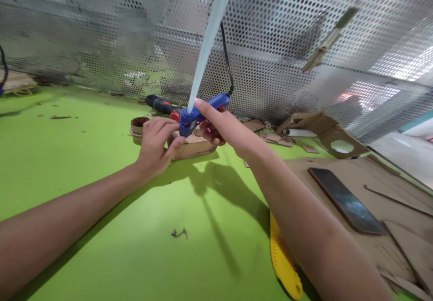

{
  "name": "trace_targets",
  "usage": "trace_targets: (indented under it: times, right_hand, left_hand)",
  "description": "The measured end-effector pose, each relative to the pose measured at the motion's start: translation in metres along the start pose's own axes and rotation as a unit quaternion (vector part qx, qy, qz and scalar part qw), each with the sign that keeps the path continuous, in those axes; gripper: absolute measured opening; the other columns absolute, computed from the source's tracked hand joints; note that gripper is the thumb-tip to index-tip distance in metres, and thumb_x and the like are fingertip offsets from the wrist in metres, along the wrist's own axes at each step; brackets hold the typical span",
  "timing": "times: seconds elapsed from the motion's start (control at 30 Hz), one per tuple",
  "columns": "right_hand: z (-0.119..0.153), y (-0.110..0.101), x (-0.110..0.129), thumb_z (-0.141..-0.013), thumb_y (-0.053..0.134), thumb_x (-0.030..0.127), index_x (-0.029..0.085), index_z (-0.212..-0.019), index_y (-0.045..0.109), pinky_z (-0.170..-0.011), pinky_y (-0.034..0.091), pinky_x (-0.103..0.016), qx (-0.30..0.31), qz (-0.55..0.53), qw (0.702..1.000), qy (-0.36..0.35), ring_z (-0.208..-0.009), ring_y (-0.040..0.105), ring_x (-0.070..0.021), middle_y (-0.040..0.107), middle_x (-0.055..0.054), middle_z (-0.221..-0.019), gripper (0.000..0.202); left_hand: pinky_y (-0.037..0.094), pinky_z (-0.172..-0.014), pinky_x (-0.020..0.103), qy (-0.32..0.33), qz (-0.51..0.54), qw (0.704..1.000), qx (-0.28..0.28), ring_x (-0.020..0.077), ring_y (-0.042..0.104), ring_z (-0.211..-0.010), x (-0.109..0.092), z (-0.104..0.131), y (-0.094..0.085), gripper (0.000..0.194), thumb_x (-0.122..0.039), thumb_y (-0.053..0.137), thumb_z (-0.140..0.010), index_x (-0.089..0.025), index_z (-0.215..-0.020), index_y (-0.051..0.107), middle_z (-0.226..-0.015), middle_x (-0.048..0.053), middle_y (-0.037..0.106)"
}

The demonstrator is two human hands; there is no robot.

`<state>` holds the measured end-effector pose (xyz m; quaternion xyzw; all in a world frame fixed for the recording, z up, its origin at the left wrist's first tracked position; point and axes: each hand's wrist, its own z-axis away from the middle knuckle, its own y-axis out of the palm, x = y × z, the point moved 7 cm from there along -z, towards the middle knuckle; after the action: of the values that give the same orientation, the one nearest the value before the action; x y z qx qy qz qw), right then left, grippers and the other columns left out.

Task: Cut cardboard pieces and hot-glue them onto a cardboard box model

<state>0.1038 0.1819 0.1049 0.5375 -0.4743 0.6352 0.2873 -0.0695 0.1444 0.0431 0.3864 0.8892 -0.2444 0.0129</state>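
Note:
My right hand is wrapped round the handle of a blue hot glue gun, thumb along its top. A long, translucent glue stick rises from the back of the gun. My left hand has its fingertips and thumb closed at the gun's front end; the nozzle is hidden. Behind the hands, a cardboard box shape lies on the green table, partly covered. A round cardboard ring shows just behind my left fingers.
A black and red tool lies behind the gun. A black cord runs up before the perforated metal screen. Right: cardboard scraps, a phone on a cardboard sheet. A yellow-handled tool lies under my right forearm.

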Motion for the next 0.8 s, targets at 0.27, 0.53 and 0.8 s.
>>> trace_targets:
  times: [0.27, 0.53, 0.8]
  right_hand:
    - [0.000, -0.002, -0.001, -0.086, 0.070, 0.093, 0.025, -0.063, 0.051, -0.045, 0.034, -0.031, -0.018, -0.032, 0.999, 0.017, -0.051, 0.044, -0.0146, 0.051, -0.002, -0.059, 0.074]
    - [-0.008, 0.000, -0.006, -0.093, 0.070, 0.084, 0.025, -0.063, 0.043, -0.043, 0.017, -0.028, -0.029, -0.084, 0.996, 0.019, -0.049, 0.029, -0.0096, 0.040, 0.003, -0.059, 0.071]
    - [-0.005, 0.008, -0.002, -0.097, 0.072, 0.075, 0.026, -0.064, 0.046, -0.047, 0.028, -0.030, -0.053, -0.038, 0.998, -0.015, -0.050, 0.035, -0.0119, 0.045, 0.003, -0.056, 0.065]
  left_hand:
    - [0.043, -0.098, 0.051, -0.034, -0.004, 0.999, 0.022, 0.0325, 0.067, -0.113, 0.002, -0.001, 0.003, 0.039, -0.059, 0.045, -0.115, -0.027, -0.107, 0.066, -0.112, 0.010, 0.075]
    - [0.043, -0.099, 0.050, -0.014, 0.004, 1.000, 0.014, 0.0325, 0.067, -0.115, 0.000, 0.001, 0.003, 0.026, -0.048, 0.053, -0.114, -0.027, -0.114, 0.067, -0.117, 0.010, 0.075]
    - [0.047, -0.101, 0.051, -0.035, -0.012, 0.999, 0.011, 0.0349, 0.066, -0.115, 0.003, 0.003, 0.000, 0.037, -0.061, 0.057, -0.110, -0.027, -0.120, 0.071, -0.114, 0.010, 0.075]
